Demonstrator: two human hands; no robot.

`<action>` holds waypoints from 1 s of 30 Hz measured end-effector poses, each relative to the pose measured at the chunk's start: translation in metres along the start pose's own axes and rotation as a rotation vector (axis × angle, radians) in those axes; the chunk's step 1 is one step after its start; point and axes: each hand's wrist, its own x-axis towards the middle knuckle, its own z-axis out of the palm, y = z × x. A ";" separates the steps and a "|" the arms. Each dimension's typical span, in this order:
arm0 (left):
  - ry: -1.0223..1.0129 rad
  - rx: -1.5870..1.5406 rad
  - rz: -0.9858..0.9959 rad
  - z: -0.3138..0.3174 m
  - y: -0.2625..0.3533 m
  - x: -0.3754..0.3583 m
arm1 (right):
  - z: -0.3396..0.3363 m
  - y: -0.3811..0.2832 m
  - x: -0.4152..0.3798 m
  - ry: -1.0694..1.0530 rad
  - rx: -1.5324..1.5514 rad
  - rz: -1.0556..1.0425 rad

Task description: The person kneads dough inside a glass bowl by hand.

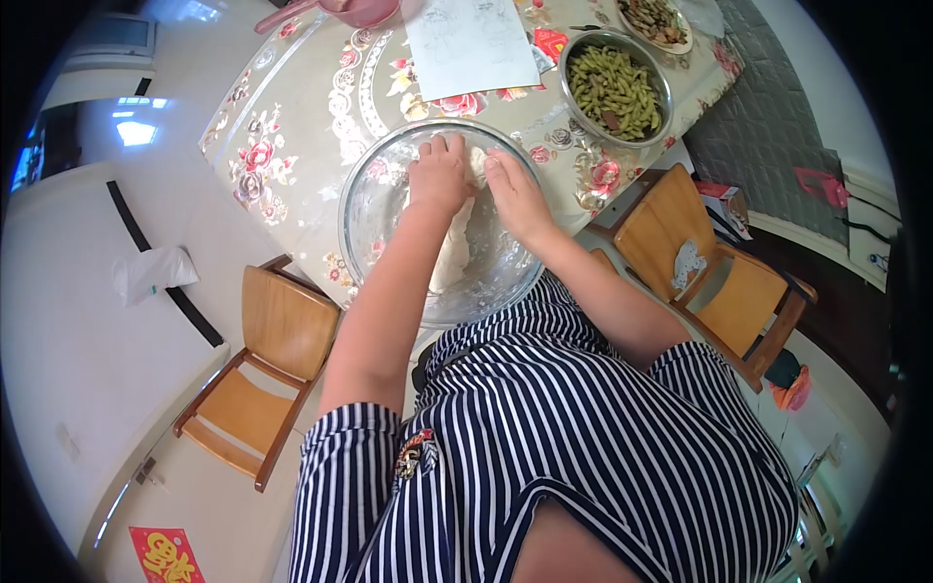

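Note:
A long piece of pale dough (451, 260) lies in a large clear glass bowl (352, 248) at the table's near edge. My left hand (440, 177) is on the dough's upper part, its fingers curled over it. Beside it, my right hand (518, 197) grips the far end of the dough, where a lump shows between the two hands. Bits of flour or dough cling to the bowl's inner wall. My fingertips are partly hidden.
On the flowered tablecloth (301, 126) are a printed sheet (470, 44), a metal bowl of green pods (614, 89), a plate of food (656, 21) and a pink pan (360, 10). Wooden chairs stand at left (287, 316) and right (666, 228).

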 end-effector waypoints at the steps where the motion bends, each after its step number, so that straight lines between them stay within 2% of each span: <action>1: 0.005 -0.004 0.005 0.004 -0.004 -0.001 | 0.001 0.000 -0.001 0.030 0.006 0.015; 3: 0.064 -0.161 0.131 0.005 -0.020 -0.005 | 0.000 0.005 0.001 0.011 0.034 0.028; 5: 0.140 -0.176 0.203 0.008 -0.029 -0.022 | 0.000 0.010 0.001 -0.022 0.223 0.021; 9: 0.334 -0.226 0.362 0.025 -0.054 -0.087 | 0.014 0.012 0.010 0.002 0.279 0.027; 11: 0.342 -0.253 0.366 0.019 -0.055 -0.112 | 0.032 0.015 0.014 -0.236 0.139 -0.103; 12: 0.356 -0.287 0.377 0.013 -0.054 -0.123 | 0.064 0.051 0.019 -0.319 0.050 -0.043; 13: 0.359 -0.283 0.376 -0.003 -0.050 -0.131 | 0.069 0.035 0.015 -0.320 0.052 -0.048; 15: 0.155 -0.510 0.161 -0.029 -0.043 -0.141 | 0.073 0.003 -0.005 -0.322 -0.190 0.022; 16: 0.100 -0.348 0.154 -0.033 -0.053 -0.138 | 0.076 -0.005 -0.009 -0.347 -0.276 0.030; 17: 0.093 -0.351 0.164 -0.031 -0.057 -0.133 | 0.086 -0.004 -0.017 -0.337 -0.278 0.038; 19: 0.089 -0.169 0.165 -0.030 -0.059 -0.120 | 0.104 -0.001 -0.039 0.000 -0.439 -0.179; 21: 0.005 -0.148 0.205 0.012 -0.075 -0.104 | 0.107 0.001 -0.044 0.017 -0.375 -0.158; 23: 0.155 0.041 0.314 0.043 -0.090 -0.088 | 0.114 0.011 -0.039 0.178 -0.477 -0.205; 27: 0.077 -0.137 0.191 0.024 -0.081 -0.063 | 0.118 0.013 -0.011 0.231 -0.549 -0.193; 29: -0.002 0.029 0.147 0.019 -0.077 -0.051 | 0.113 0.020 0.003 0.273 -0.579 -0.307; 30: -0.022 0.018 0.149 0.021 -0.077 -0.045 | 0.111 0.026 0.011 0.265 -0.588 -0.286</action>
